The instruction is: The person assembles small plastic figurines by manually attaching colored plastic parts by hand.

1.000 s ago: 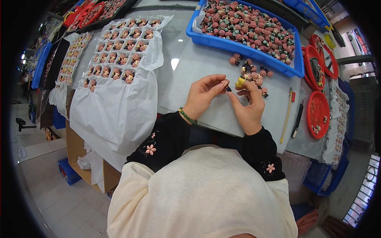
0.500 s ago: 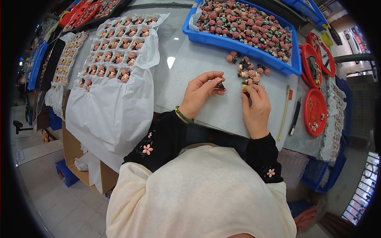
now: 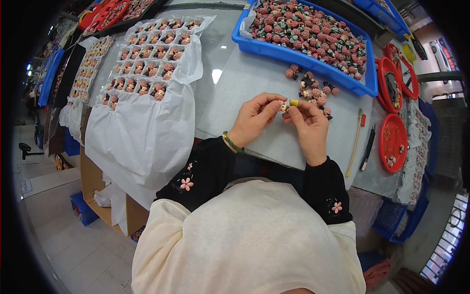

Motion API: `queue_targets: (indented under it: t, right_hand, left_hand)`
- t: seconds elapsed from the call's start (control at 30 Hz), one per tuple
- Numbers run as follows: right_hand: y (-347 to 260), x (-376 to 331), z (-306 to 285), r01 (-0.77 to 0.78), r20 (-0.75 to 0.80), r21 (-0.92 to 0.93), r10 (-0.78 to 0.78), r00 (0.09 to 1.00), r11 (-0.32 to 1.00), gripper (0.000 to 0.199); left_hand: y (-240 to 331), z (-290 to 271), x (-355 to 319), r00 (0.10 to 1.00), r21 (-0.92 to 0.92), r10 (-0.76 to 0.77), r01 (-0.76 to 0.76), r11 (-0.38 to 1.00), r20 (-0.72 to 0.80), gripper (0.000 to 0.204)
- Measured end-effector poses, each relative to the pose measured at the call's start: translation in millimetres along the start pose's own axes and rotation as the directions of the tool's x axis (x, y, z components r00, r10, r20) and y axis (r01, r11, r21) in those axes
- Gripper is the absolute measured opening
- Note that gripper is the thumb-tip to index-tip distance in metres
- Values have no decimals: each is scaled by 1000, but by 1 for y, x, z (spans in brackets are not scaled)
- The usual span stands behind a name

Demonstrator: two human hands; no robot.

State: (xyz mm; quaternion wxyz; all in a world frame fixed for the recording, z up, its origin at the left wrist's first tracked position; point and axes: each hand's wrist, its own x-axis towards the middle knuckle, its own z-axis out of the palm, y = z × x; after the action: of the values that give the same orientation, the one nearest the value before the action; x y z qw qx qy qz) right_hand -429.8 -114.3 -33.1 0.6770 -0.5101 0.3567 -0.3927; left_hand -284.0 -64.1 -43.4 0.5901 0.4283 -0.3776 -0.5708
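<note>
- Small figure (image 3: 285, 105): a tiny cream-and-yellow piece with a yellow end; held above the grey work mat (image 3: 254, 83), between both hands, just in front of the person's chest; fine detail too small to make out.
- Left hand (image 3: 254, 117): fingertips pinched on the left side of the small figure; grip closed on it; a green bead bracelet (image 3: 231, 142) sits at the wrist; black sleeve with a pink flower below.
- Right hand (image 3: 308, 125): thumb and forefinger pinched on the yellow end of the same small figure; grip closed on it; the two hands touch at the fingertips.
- Loose pile of figures (image 3: 313, 90): pink, dark and cream pieces lying on the mat just beyond the hands, between them and the blue tray.
- Blue tray (image 3: 303, 58): rectangular; filled with pink and dark green figures; stands at the far side of the mat, tilted in the view.
- White paper sheet (image 3: 142, 132): to the person's left; draped over the table edge; carries a gridded tray of figures (image 3: 147, 63) set out in rows.
- Yellow stick (image 3: 355, 142) and black pen (image 3: 367, 154): lie side by side on the mat to the right of the right hand, well apart from it.
- Red dishes (image 3: 393, 142): round; at the right table edge beyond the pen; the nearest holds a few small pieces.
- Cardboard box (image 3: 98, 196): stands on the floor below the draped paper, at the person's left.
</note>
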Motion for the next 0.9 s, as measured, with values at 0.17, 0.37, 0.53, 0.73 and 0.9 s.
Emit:
queue_targets:
  t: [0.17, 0.37, 0.53, 0.73, 0.9]
  right_hand:
    - [8, -1, 1, 256, -25, -49, -257, 966, 965, 30]
    - [12, -3, 2, 285, -6, -50, -285, 958, 957, 39]
    - [12, -5, 3, 297, -10, -68, -298, 954, 952, 41]
    - [13, -4, 3, 293, -50, -54, -295, 954, 955, 40]
    - [9, -5, 1, 274, -78, -87, -281, 956, 958, 38]
  left_hand:
    - [1, -1, 1, 992, 4, 117, -117, 993, 48, 20]
    - [-3, -2, 2, 975, -26, 218, -217, 976, 52, 25]
    - [-1, -1, 1, 982, -60, 185, -183, 981, 45, 28]
    - [0, -2, 1, 983, -126, 177, -169, 978, 57, 32]
    - [0, 1, 1, 986, -164, 165, -167, 972, -25, 38]
